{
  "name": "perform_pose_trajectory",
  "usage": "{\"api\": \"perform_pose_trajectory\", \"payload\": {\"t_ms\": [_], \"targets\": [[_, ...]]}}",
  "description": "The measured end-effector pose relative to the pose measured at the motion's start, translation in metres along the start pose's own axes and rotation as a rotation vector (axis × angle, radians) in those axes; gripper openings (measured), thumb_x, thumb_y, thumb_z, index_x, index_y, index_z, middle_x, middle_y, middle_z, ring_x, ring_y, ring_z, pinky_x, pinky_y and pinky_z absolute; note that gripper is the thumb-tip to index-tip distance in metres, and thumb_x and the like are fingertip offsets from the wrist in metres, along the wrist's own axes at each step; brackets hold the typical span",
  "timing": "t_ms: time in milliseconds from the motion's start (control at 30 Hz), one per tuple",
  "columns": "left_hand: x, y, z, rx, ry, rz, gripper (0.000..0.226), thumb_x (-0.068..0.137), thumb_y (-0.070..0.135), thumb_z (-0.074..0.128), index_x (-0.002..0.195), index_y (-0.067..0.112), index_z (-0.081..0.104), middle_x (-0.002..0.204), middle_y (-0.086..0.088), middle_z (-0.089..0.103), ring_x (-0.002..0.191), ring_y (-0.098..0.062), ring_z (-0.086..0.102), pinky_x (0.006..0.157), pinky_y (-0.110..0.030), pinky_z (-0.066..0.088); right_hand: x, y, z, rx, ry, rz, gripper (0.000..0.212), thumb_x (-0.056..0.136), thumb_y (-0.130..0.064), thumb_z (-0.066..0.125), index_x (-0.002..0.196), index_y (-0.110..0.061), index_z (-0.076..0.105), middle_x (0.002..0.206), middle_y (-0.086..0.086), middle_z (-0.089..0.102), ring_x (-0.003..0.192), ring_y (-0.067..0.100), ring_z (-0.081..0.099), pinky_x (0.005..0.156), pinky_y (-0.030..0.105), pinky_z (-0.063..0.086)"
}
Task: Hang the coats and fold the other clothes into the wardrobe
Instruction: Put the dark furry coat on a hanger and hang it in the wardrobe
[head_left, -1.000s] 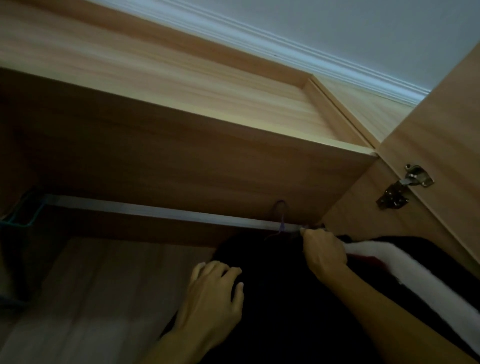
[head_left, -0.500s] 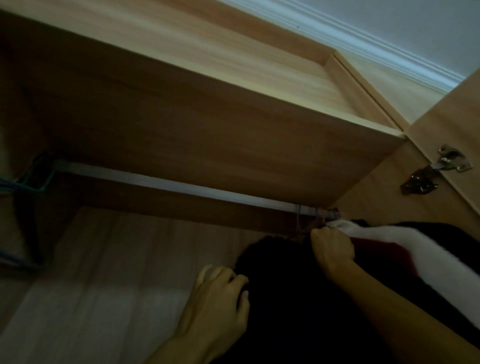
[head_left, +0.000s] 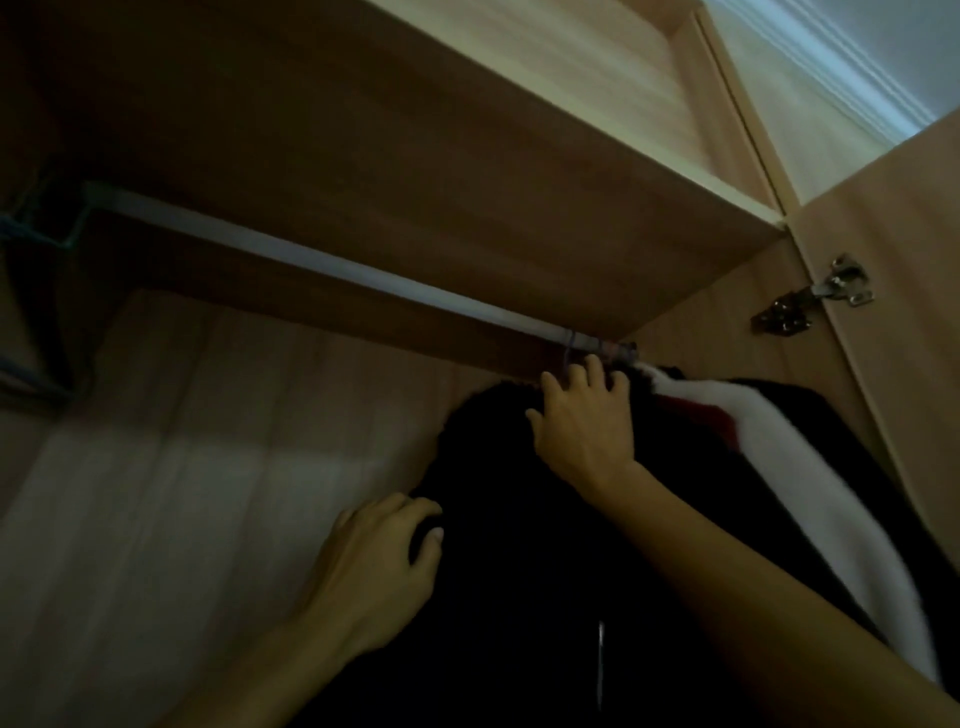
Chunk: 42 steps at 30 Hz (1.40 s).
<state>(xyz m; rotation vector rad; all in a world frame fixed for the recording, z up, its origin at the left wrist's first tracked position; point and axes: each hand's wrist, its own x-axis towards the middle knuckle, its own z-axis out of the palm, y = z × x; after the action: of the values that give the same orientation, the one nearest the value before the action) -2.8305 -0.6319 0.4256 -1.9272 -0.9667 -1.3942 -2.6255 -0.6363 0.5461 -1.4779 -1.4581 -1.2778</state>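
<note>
A dark coat (head_left: 519, 545) hangs at the right end of the wardrobe's metal rail (head_left: 322, 267), its purple hanger hook (head_left: 570, 345) over the rail. My left hand (head_left: 379, 566) grips the coat's left edge with curled fingers. My right hand (head_left: 584, 421) lies on the coat's collar just below the rail, fingers spread and loosely bent. Behind it hangs a black garment with white and red trim (head_left: 779, 467).
A wooden shelf (head_left: 415, 171) runs above the rail. The open wardrobe door (head_left: 893, 218) with a metal hinge (head_left: 815, 301) stands at the right. Teal hangers (head_left: 31, 234) hang at the rail's far left. The wardrobe's pale back panel (head_left: 182, 467) lies behind.
My right hand went from closed at the hanger hook to spread fingers on the collar. The coat's hanger slid further right along the rail. The view tilted and moved closer.
</note>
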Motion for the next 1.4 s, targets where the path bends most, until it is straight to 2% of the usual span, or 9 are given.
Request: {"api": "perform_pose_trajectory", "payload": {"t_ms": [100,300,433,633,800,1000,1133,1200,1400], "targets": [[-0.023,0.007,-0.008,-0.088,-0.031,-0.068,0.046,0.082,0.041,0.036,0.114,0.022,0.064,0.115,0.004,0.065,0.101,-0.014,0.06,0.089,-0.029,0.047,-0.036,-0.021,-0.007,0.119,0.012,-0.108,0.043,0.096,-0.043,0.038,0.129,-0.018,0.052,0.131,0.008,0.052,0.128,0.028,0.038,0.106,0.047,0.026],[-0.078,0.02,-0.027,-0.157,-0.116,-0.188,0.035,0.093,0.034,0.045,0.12,0.017,0.06,0.122,-0.003,0.06,0.107,-0.02,0.058,0.092,-0.031,0.046,-0.108,-0.045,-0.016,0.349,-0.011,-0.154,0.036,0.093,-0.035,0.044,0.124,-0.022,0.059,0.118,0.0,0.063,0.108,0.017,0.057,0.095,0.037,0.036],[-0.118,0.037,-0.049,-0.121,-0.222,-0.285,0.051,0.088,0.044,0.035,0.125,0.016,0.056,0.126,-0.006,0.058,0.111,-0.024,0.056,0.095,-0.036,0.045,-0.159,-0.045,-0.029,0.545,-0.057,-0.161,0.038,0.095,-0.034,0.048,0.128,-0.018,0.057,0.124,0.003,0.062,0.11,0.019,0.058,0.097,0.035,0.043],[-0.178,0.076,-0.08,-0.045,-0.243,-0.383,0.036,0.098,0.032,0.042,0.127,0.016,0.054,0.126,-0.006,0.057,0.108,-0.021,0.056,0.089,-0.028,0.044,-0.236,-0.037,-0.053,0.85,-0.187,-0.109,0.04,0.096,-0.031,0.05,0.133,-0.016,0.053,0.128,0.005,0.058,0.112,0.019,0.057,0.09,0.022,0.04],[-0.239,0.129,-0.098,-0.007,-0.263,-0.502,0.045,0.093,0.044,0.038,0.126,0.018,0.055,0.121,-0.007,0.059,0.103,-0.023,0.058,0.09,-0.039,0.048,-0.315,-0.035,-0.076,1.08,-0.281,-0.07,0.038,0.097,-0.03,0.049,0.132,-0.017,0.053,0.126,0.003,0.06,0.108,0.015,0.059,0.092,0.025,0.045],[-0.305,0.209,-0.121,0.09,-0.415,-0.569,0.046,0.095,0.04,0.039,0.129,0.012,0.053,0.124,-0.007,0.058,0.109,-0.021,0.054,0.095,-0.038,0.043,-0.411,-0.012,-0.099,1.204,-0.421,-0.045,0.037,0.097,-0.029,0.048,0.132,-0.017,0.054,0.13,0.003,0.058,0.113,0.015,0.057,0.095,0.023,0.044],[-0.323,0.245,-0.137,0.178,-0.473,-0.553,0.045,0.098,0.038,0.039,0.134,0.013,0.049,0.133,-0.007,0.052,0.121,-0.023,0.047,0.101,-0.036,0.036,-0.448,0.002,-0.119,1.225,-0.458,-0.048,0.038,0.098,-0.03,0.048,0.132,-0.016,0.054,0.132,0.003,0.057,0.116,0.017,0.056,0.098,0.029,0.045],[-0.329,0.264,-0.148,0.212,-0.495,-0.529,0.051,0.096,0.045,0.034,0.134,0.014,0.049,0.134,-0.005,0.052,0.122,-0.023,0.046,0.101,-0.036,0.033,-0.461,0.011,-0.13,1.225,-0.453,-0.035,0.037,0.097,-0.03,0.048,0.132,-0.016,0.055,0.131,0.002,0.057,0.115,0.017,0.057,0.097,0.031,0.047],[-0.356,0.304,-0.182,0.181,-0.494,-0.519,0.056,0.092,0.05,0.03,0.134,0.017,0.049,0.134,-0.004,0.053,0.123,-0.023,0.047,0.103,-0.04,0.035,-0.493,0.037,-0.171,1.195,-0.471,-0.022,0.036,0.098,-0.029,0.049,0.13,-0.015,0.057,0.13,0.002,0.058,0.113,0.015,0.057,0.094,0.022,0.044]]}}
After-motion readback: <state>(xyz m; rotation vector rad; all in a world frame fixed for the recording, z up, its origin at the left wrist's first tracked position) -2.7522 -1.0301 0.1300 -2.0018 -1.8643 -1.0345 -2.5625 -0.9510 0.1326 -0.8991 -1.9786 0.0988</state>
